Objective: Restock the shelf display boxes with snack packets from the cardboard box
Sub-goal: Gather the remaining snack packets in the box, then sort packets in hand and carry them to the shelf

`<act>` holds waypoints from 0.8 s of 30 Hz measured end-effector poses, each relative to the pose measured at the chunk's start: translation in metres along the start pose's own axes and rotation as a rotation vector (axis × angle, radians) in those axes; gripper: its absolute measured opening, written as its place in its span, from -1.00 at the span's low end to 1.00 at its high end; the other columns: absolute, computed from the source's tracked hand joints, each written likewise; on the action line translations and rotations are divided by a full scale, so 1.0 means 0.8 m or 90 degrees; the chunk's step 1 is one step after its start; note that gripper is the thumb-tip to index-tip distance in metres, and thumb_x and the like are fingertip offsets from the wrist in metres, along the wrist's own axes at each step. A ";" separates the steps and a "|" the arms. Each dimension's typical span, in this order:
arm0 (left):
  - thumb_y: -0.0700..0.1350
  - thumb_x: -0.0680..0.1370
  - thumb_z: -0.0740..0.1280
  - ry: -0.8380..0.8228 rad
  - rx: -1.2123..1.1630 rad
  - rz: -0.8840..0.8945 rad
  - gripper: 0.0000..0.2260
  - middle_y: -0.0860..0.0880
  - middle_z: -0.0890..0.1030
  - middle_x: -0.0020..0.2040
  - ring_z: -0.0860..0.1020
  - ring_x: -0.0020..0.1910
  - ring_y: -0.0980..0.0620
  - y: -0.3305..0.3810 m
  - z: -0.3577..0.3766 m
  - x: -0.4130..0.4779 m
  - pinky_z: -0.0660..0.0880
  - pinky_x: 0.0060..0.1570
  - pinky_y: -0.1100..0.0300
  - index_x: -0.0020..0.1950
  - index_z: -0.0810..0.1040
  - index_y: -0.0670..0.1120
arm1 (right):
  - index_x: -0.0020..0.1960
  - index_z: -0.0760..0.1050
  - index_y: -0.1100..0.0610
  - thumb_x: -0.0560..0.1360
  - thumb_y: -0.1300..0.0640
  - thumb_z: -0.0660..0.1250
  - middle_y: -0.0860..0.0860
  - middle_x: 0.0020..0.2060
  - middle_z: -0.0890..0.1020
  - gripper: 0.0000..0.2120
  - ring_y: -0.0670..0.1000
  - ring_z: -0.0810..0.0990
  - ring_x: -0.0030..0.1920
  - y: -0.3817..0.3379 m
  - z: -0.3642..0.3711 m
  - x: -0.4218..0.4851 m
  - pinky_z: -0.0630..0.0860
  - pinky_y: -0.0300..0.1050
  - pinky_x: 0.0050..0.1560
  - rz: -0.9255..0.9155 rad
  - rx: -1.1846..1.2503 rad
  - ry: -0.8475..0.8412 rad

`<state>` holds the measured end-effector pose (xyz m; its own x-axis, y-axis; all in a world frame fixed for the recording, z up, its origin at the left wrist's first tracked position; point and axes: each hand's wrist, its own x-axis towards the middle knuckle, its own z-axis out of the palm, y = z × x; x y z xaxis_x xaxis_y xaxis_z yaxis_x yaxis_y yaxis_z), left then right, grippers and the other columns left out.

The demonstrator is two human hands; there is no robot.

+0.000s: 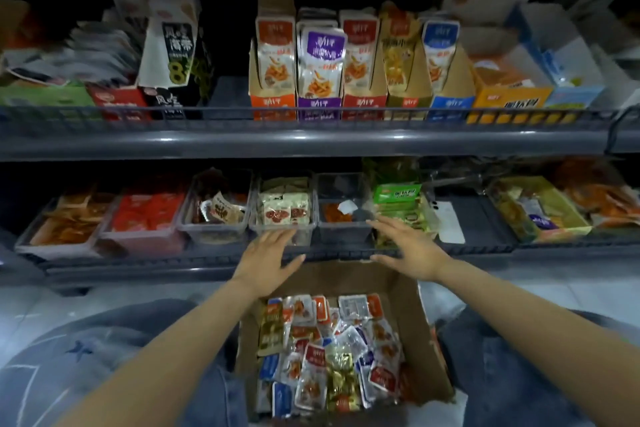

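Observation:
A brown cardboard box (420,329) sits on the floor between my knees, filled with several mixed snack packets (329,354) in red, white, blue and gold. My left hand (266,258) hovers open over the box's far edge, fingers spread, near a clear display box (283,210) holding cream packets. My right hand (408,248) is open too, fingers stretched toward a nearly empty clear display box (343,229) with a few orange packets at its bottom. Neither hand holds anything.
The lower shelf (207,258) carries more clear bins with red and orange packets at left and a green box (398,196) and yellow tray (554,229) at right. The upper shelf (311,140) holds upright cardboard display boxes (318,62). My knees flank the cardboard box.

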<state>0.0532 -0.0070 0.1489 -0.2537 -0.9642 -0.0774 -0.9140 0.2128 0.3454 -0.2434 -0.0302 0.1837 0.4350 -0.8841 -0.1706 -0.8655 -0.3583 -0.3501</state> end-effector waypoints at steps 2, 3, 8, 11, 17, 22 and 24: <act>0.21 0.59 0.12 -0.042 0.001 -0.029 -0.43 -0.01 0.25 0.50 0.19 0.47 -0.02 -0.008 0.028 -0.002 0.18 0.42 0.07 0.53 0.15 0.01 | 0.54 0.05 -0.06 0.53 -0.15 0.26 -0.08 0.53 0.06 -0.33 -0.02 0.09 0.51 0.016 0.033 0.000 0.16 -0.15 0.43 0.027 0.010 -0.037; 0.22 0.58 0.11 -0.070 0.002 -0.046 -0.42 -0.02 0.25 0.50 0.20 0.47 -0.03 -0.013 0.043 -0.003 0.18 0.43 0.06 0.53 0.15 0.00 | 0.54 0.05 -0.05 0.53 -0.16 0.26 -0.07 0.53 0.06 -0.32 -0.02 0.09 0.51 0.024 0.051 0.000 0.16 -0.14 0.43 0.039 0.015 -0.054; 0.33 0.53 0.04 -0.199 0.030 -0.123 -0.35 -0.04 0.27 0.49 0.23 0.46 -0.06 -0.030 0.115 -0.015 0.17 0.43 -0.03 0.52 0.16 0.00 | 0.53 0.10 0.02 0.51 -0.10 0.31 0.02 0.51 0.16 -0.31 0.03 0.16 0.49 0.061 0.135 0.002 0.14 -0.12 0.46 0.090 0.066 -0.122; 0.17 0.60 0.11 -0.236 -0.010 -0.161 -0.50 -0.08 0.35 0.43 0.33 0.38 -0.08 -0.032 0.145 -0.018 0.30 0.33 0.08 0.48 0.24 -0.03 | 0.49 0.19 0.07 0.49 -0.07 0.36 0.07 0.46 0.26 -0.34 0.06 0.24 0.45 0.076 0.178 0.002 0.18 -0.09 0.45 0.149 0.147 -0.158; 0.09 0.62 0.13 -0.331 -0.157 -0.265 -0.56 -0.22 0.55 0.20 0.55 0.04 -0.13 -0.040 0.204 -0.022 0.46 0.02 0.12 0.46 0.27 -0.05 | 0.38 0.35 0.07 0.33 -0.29 0.38 0.08 0.26 0.49 -0.26 0.12 0.51 0.22 0.123 0.296 0.000 0.45 0.08 0.26 0.274 0.327 -0.238; 0.14 0.61 0.14 -0.409 -0.219 -0.312 -0.55 -0.03 0.44 0.37 0.48 0.25 -0.04 -0.053 0.241 -0.028 0.42 0.25 0.06 0.44 0.29 -0.02 | 0.41 0.33 0.06 0.46 -0.11 0.39 -0.01 0.28 0.40 -0.40 0.09 0.37 0.35 0.088 0.319 0.002 0.34 -0.15 0.28 0.321 0.357 -0.299; 0.11 0.63 0.12 -0.437 -0.200 -0.314 -0.57 -0.06 0.45 0.36 0.49 0.22 -0.03 -0.054 0.252 -0.026 0.44 0.15 0.12 0.46 0.26 0.00 | 0.43 0.31 0.07 0.48 -0.04 0.39 0.01 0.37 0.36 -0.42 0.07 0.33 0.39 0.085 0.340 0.007 0.30 -0.19 0.26 0.350 0.380 -0.337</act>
<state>0.0337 0.0355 -0.0527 -0.0807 -0.6065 -0.7910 -0.8659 -0.3503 0.3570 -0.2322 0.0219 -0.0913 0.1894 -0.5811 -0.7915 -0.7762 0.4051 -0.4831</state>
